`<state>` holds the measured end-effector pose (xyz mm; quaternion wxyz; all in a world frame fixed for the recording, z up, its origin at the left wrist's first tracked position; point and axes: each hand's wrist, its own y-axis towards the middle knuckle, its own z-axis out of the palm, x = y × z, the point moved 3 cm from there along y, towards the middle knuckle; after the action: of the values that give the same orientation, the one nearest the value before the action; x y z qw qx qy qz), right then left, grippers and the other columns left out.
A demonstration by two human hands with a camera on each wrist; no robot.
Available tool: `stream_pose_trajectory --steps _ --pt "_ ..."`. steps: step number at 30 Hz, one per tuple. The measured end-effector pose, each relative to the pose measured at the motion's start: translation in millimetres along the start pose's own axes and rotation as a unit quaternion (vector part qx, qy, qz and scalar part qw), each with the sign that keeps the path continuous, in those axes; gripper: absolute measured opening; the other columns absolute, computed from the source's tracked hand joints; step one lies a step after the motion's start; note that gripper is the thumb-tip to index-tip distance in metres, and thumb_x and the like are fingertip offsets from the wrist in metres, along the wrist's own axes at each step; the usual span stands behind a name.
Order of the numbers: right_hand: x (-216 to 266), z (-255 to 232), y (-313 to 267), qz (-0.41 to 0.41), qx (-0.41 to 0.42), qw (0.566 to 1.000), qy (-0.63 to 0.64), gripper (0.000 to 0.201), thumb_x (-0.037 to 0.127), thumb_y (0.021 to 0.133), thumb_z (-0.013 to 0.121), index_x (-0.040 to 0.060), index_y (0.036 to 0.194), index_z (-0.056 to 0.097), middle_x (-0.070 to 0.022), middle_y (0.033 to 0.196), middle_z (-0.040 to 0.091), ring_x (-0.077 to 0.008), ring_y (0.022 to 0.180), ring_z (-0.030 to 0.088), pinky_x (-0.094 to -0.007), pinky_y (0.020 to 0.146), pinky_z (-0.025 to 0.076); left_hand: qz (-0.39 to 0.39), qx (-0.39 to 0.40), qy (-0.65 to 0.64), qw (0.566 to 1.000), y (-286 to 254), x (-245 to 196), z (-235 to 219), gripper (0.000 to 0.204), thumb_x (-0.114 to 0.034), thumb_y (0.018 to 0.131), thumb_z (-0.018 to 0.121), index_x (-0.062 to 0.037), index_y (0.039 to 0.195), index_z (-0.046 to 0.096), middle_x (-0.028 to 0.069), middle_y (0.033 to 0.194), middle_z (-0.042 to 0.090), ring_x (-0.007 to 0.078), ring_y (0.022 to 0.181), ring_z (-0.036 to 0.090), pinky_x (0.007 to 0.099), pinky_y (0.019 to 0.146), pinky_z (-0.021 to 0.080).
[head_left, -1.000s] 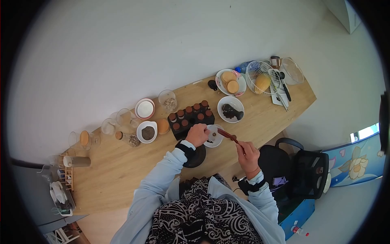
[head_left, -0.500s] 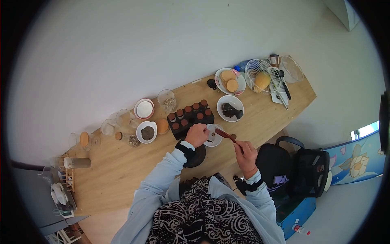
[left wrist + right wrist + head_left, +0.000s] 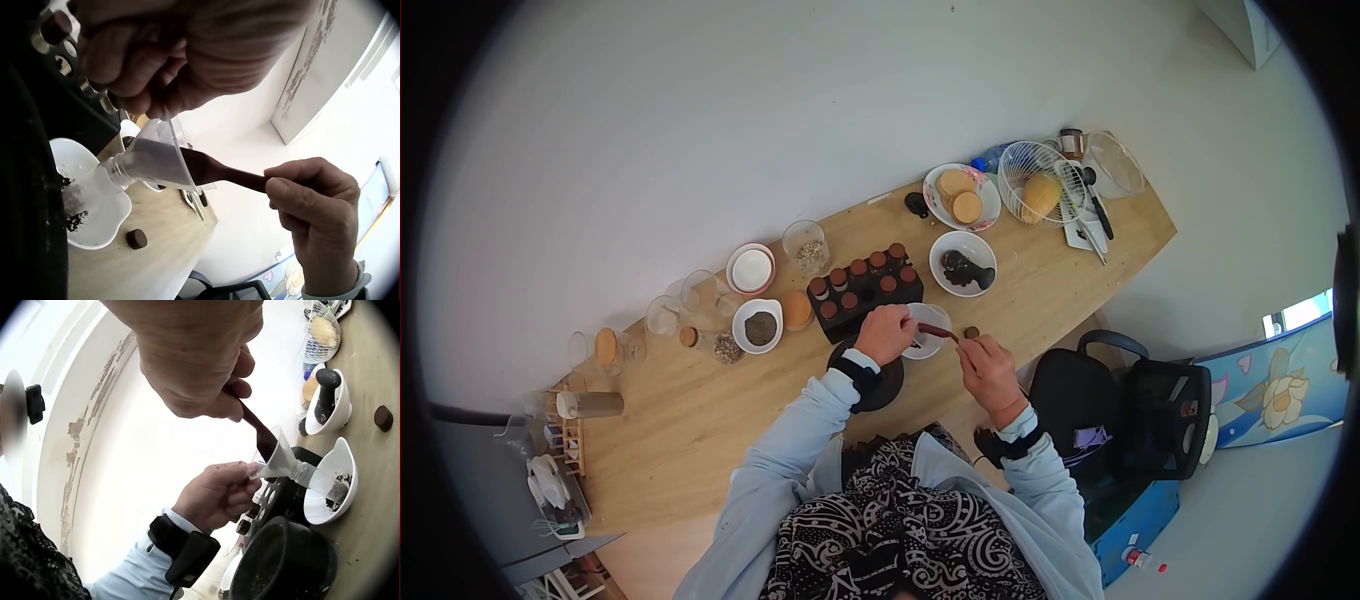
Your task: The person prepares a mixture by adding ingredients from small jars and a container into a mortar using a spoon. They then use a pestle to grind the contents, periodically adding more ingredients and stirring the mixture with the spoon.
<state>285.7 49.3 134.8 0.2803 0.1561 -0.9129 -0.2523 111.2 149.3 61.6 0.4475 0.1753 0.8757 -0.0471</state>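
Note:
My left hand (image 3: pixel 885 333) pinches the rim of a clear plastic funnel (image 3: pixel 161 164). The funnel's neck sits in the mouth of a small clear bottle (image 3: pixel 322 483), which stands in a white lipped bowl (image 3: pixel 115 219) with dark crumbs in it. Greyish powder shows low in the bottle. In my right hand (image 3: pixel 990 378) is the handle of a dark reddish-brown wooden scoop (image 3: pixel 245 179); its blade reaches inside the funnel. A black rack (image 3: pixel 840 325) holding several brown-capped bottles is just beyond my left hand.
A loose brown cap (image 3: pixel 136 239) lies beside the bowl. Close to my left wrist stands a black mortar (image 3: pixel 281 550). A white bowl with a black pestle (image 3: pixel 328 394) sits farther right; a bowl of dark powder (image 3: pixel 761 328) and several jars line the left.
My right hand has come left toward my left hand, bringing the scoop's blade into the funnel. The left hand holds its place at the rim.

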Motion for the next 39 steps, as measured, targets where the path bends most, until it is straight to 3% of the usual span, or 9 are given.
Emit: stream_pose_trajectory --steps 6,8,18,23,27,28,32,39 --pt "3 3 5 -0.038 0.020 0.997 -0.065 0.010 0.001 0.078 0.066 0.0028 0.085 0.060 -0.0112 0.079 0.054 -0.0297 0.063 0.059 -0.0371 0.055 0.049 0.006 0.002 0.004 1.000 2 2 1 0.019 -0.016 0.079 0.060 0.0012 0.075 0.064 0.0214 0.071 0.063 0.0400 0.070 0.062 0.0446 0.062 0.049" --pt "-1 3 4 0.007 0.021 0.999 0.026 0.010 0.001 0.078 0.066 0.0028 0.086 0.061 -0.0121 0.080 0.054 -0.0303 0.064 0.059 -0.0373 0.055 0.049 0.010 -0.004 0.005 1.000 2 3 3 0.019 -0.016 0.079 0.060 0.0011 0.074 0.064 0.0217 0.072 0.063 0.0405 0.070 0.062 0.0451 0.062 0.049" --pt "-5 1 2 0.012 0.013 1.000 0.017 0.010 0.001 0.078 0.067 0.0022 0.086 0.062 -0.0121 0.080 0.056 -0.0308 0.065 0.060 -0.0371 0.055 0.049 0.023 -0.004 0.016 1.000 2 5 4 0.019 -0.016 0.078 0.060 0.0013 0.074 0.063 0.0224 0.072 0.062 0.0406 0.071 0.061 0.0455 0.062 0.049" --pt "-3 -1 -1 -0.014 -0.030 0.999 0.002 0.011 0.001 0.078 0.067 0.0024 0.088 0.063 -0.0110 0.080 0.056 -0.0301 0.064 0.060 -0.0367 0.055 0.048 0.007 0.009 -0.001 1.000 2 5 3 0.019 -0.017 0.078 0.061 0.0013 0.073 0.063 0.0224 0.070 0.061 0.0403 0.069 0.062 0.0439 0.061 0.049" --pt "-6 1 -3 0.009 -0.004 1.000 0.007 0.012 0.000 0.077 0.068 0.0024 0.089 0.064 -0.0107 0.079 0.057 -0.0292 0.064 0.060 -0.0364 0.054 0.048 -0.004 0.007 -0.011 1.000 1 10 6 0.020 -0.018 0.077 0.062 0.0014 0.074 0.064 0.0221 0.068 0.061 0.0404 0.068 0.061 0.0430 0.061 0.049" --pt "-5 -2 0 0.008 -0.037 0.999 0.016 0.013 -0.001 0.077 0.068 0.0024 0.088 0.064 -0.0109 0.078 0.058 -0.0290 0.063 0.060 -0.0360 0.053 0.048 -0.002 0.004 -0.011 1.000 5 10 7 0.020 -0.018 0.077 0.062 0.0014 0.074 0.064 0.0221 0.068 0.061 0.0404 0.068 0.061 0.0430 0.061 0.049" --pt "-1 -8 -2 0.064 -0.077 0.994 0.047 0.013 -0.003 0.076 0.070 0.0017 0.087 0.066 -0.0113 0.074 0.059 -0.0274 0.059 0.059 -0.0339 0.052 0.046 -0.026 0.017 -0.037 0.999 0 8 2 0.028 -0.023 0.080 0.065 0.0038 0.072 0.064 0.0203 0.063 0.060 0.0357 0.060 0.061 0.0412 0.058 0.047" --pt "8 -18 -2 0.084 -0.109 0.988 0.065 0.014 -0.003 0.076 0.072 0.0004 0.088 0.066 -0.0104 0.074 0.061 -0.0208 0.057 0.059 -0.0290 0.050 0.045 -0.057 0.039 -0.039 0.997 -2 5 -8 0.041 -0.034 0.084 0.067 0.0050 0.070 0.064 0.0176 0.057 0.057 0.0301 0.051 0.054 0.0387 0.054 0.043"
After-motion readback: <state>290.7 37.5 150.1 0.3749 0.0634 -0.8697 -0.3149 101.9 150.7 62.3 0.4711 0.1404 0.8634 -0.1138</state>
